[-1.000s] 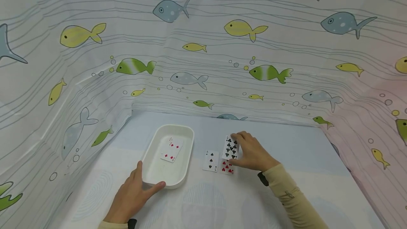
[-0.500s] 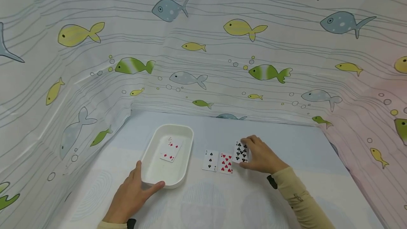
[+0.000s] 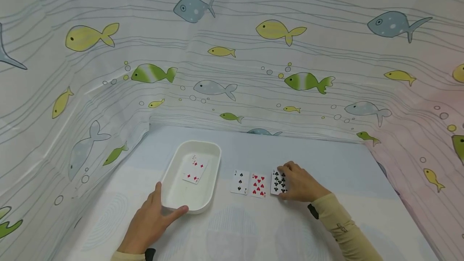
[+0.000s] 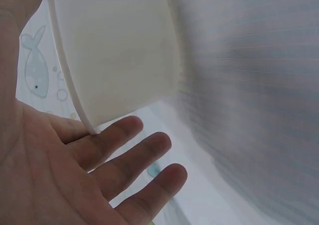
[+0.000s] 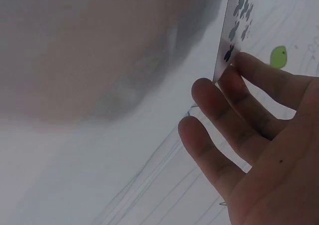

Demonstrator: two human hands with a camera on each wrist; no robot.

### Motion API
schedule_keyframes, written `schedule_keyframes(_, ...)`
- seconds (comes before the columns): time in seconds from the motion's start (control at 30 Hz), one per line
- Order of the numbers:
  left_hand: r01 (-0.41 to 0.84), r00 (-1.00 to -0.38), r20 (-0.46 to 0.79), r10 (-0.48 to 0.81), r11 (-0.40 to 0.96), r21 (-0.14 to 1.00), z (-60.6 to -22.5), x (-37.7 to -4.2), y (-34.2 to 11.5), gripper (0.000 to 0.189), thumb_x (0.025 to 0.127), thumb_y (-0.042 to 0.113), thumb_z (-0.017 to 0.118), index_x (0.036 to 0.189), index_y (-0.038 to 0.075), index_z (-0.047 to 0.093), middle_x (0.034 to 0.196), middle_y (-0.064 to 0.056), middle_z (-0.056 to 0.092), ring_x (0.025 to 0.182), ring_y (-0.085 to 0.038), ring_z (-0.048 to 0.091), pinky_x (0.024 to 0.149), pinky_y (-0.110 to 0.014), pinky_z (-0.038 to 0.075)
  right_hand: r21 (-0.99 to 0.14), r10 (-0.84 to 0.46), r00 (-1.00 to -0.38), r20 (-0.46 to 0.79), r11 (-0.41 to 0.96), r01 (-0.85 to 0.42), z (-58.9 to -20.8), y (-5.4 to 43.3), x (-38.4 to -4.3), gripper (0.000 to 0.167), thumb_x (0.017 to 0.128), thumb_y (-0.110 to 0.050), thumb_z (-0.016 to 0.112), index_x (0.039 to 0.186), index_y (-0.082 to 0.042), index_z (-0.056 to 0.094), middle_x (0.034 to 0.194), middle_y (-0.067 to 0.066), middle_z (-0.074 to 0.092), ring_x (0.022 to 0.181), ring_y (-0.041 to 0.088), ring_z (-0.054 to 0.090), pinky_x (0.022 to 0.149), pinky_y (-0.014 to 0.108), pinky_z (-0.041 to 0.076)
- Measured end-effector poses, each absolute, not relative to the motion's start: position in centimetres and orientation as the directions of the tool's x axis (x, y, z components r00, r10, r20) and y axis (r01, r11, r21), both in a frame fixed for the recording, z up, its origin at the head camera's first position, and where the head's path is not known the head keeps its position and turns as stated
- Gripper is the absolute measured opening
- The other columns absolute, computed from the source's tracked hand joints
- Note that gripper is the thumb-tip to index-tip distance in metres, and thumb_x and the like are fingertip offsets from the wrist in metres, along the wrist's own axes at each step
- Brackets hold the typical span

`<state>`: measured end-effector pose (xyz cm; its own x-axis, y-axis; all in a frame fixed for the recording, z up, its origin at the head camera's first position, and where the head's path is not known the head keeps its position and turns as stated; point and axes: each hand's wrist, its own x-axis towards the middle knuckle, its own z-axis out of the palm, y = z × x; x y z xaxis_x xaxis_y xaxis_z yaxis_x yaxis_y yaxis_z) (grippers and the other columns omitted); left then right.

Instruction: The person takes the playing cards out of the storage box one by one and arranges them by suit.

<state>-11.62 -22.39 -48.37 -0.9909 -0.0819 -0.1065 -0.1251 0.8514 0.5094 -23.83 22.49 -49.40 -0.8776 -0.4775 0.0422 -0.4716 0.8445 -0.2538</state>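
Note:
In the head view, my right hand [image 3: 302,183] pinches a black club playing card [image 3: 277,183] by its right edge and corners, close over the table. In the right wrist view the card [image 5: 233,40] stands tilted at the fingertips. To its left lie a red heart card [image 3: 259,185] and a three of spades [image 3: 239,182], face up side by side. My left hand [image 3: 148,221] rests at the near-left corner of a white tray [image 3: 178,197], thumb and fingers spread along its rim. Inside the tray lies a four of diamonds [image 3: 195,172] overlapping another card.
A pale patterned cloth covers the table [image 3: 246,228]. Fish-printed curtains [image 3: 246,88] rise at the back and both sides, close behind the tray and cards.
My right hand has carried the club card rightward and nearer, from over the heart card to beside it, uncovering the heart card. The left hand and tray stay in place.

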Motion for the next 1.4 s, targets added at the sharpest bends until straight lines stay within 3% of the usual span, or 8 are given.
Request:
schedule_keyframes(0.2,-0.126,-0.991,-0.112,-0.079,0.85,0.511,-48.2,-11.7,-22.4,0.13,0.082,0.08,0.061,0.158,-0.009,0.004,0.154,-0.034,0.03,0.133,-0.052,0.042,0.106,-0.064,0.037,-0.239,-0.491,-0.871,0.005,0.846,-0.478,-49.8,22.3,-24.0,0.08,0.069,-0.039,0.09,0.135,-0.004,0.06,0.125,0.01,0.054,0.098,0.021,0.053,0.086,0.044,0.049)
schedule_keyframes(0.67,-0.143,-0.988,-0.123,-0.092,0.844,0.517,-48.2,-11.7,-22.4,0.131,0.081,0.08,0.062,0.158,-0.009,0.005,0.154,-0.033,0.031,0.133,-0.052,0.042,0.106,-0.064,0.037,-0.234,-0.509,-0.86,-0.047,0.842,-0.486,-50.6,22.5,-24.2,0.08,0.07,-0.041,0.089,0.136,-0.004,0.06,0.125,0.011,0.055,0.102,0.024,0.053,0.088,0.048,0.049)
schedule_keyframes(1.03,-0.145,-0.988,-0.121,-0.096,0.844,0.516,-48.3,-11.6,-22.4,0.13,0.081,0.08,0.062,0.159,-0.008,0.005,0.154,-0.032,0.032,0.133,-0.051,0.043,0.106,-0.063,0.037,-0.216,-0.506,-0.861,-0.046,0.847,-0.486,-50.8,22.4,-24.3,0.083,0.07,-0.042,0.088,0.136,-0.003,0.059,0.126,0.013,0.054,0.105,0.026,0.053,0.089,0.049,0.049)
schedule_keyframes(1.4,-0.149,-0.988,-0.123,-0.098,0.84,0.522,-48.3,-11.6,-22.4,0.131,0.08,0.081,0.062,0.159,-0.007,0.006,0.154,-0.032,0.033,0.132,-0.051,0.043,0.106,-0.064,0.037,-0.281,-0.484,-0.875,0.006,0.839,-0.466,-49.7,21.3,-24.3,0.083,0.074,-0.04,0.086,0.142,-0.003,0.056,0.129,0.013,0.053,0.113,0.029,0.055,0.094,0.049,0.05)
